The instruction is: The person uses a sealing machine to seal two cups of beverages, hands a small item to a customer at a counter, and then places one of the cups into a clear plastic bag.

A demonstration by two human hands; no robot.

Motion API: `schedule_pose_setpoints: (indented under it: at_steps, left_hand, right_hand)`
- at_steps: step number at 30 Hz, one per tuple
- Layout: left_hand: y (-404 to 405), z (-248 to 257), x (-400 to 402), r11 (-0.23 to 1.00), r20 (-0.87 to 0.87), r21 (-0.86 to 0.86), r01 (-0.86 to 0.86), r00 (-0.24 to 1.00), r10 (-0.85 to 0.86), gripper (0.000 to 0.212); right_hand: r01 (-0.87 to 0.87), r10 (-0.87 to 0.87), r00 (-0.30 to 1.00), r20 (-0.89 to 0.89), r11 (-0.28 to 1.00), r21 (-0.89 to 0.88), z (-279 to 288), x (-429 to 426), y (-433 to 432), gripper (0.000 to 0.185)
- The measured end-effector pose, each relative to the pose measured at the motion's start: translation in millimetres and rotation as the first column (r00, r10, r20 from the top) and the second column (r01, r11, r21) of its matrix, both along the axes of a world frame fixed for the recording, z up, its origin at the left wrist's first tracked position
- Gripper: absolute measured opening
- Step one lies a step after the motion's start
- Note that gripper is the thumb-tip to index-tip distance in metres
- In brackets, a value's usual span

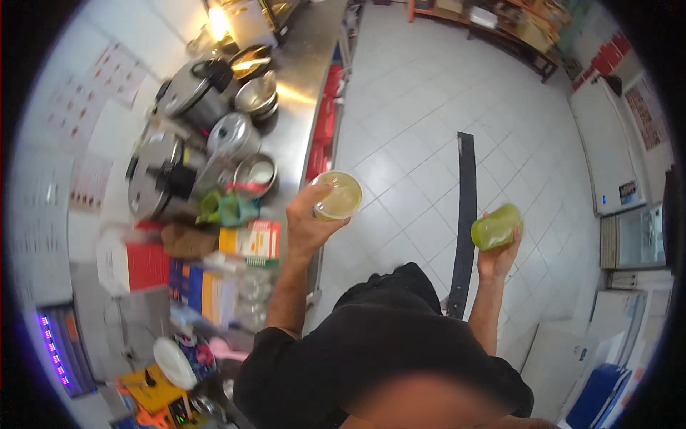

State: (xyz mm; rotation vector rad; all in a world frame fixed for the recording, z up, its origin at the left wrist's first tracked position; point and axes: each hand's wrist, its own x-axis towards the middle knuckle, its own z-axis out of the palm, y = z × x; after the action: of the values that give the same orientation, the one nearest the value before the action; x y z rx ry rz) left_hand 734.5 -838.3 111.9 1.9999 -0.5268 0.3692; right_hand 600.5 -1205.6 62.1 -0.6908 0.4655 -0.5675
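In my left hand (306, 228) is a round clear plastic container (337, 195) with pale yellow-green contents, its top facing up at me. The thumb lies along the rim and the other fingers wrap around its side. Out to the right, my right hand (497, 264) grips a tilted green container (498, 226), perhaps a cup or tub; its lid or opening cannot be made out. Both containers are held up over the tiled floor, well apart from each other. The left one is close to the edge of the steel counter (292, 115).
Large lidded electric cookers (190, 94), a silver lidded pot (231, 135) and metal bowls (256, 96) crowd the counter. Nearer stand cardboard boxes (249, 241). A black strip (464, 214) crosses the floor tiles (407, 145). White freezers (605, 145) line the right wall; a wooden table (509, 43) stands far off.
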Motion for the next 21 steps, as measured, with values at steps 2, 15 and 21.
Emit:
schedule_pose_setpoints:
  at_steps: [2,15,21]
  left_hand:
    - [-43.4,4.2,68.2,0.996,0.134,0.072,0.049,0.989,-0.058,0.060]
    - [-272.6,-29.3,493.6,0.931,0.438,-0.345,-0.116,0.858,0.269,0.065]
    - [-342.5,-72.6,709.6,0.691,-0.086,-0.655,-0.307,0.938,0.335,0.061]
  right_hand:
    - [0.087,-0.086,0.996,-0.023,0.996,0.006,-10.4,35.4,-33.6,0.059]
    - [-0.251,0.246,0.945,0.215,0.968,-0.001,40.9,550.3,-225.5,0.069]
    - [-0.457,0.364,0.864,0.347,0.857,0.239,52.6,821.8,-262.8,0.068]
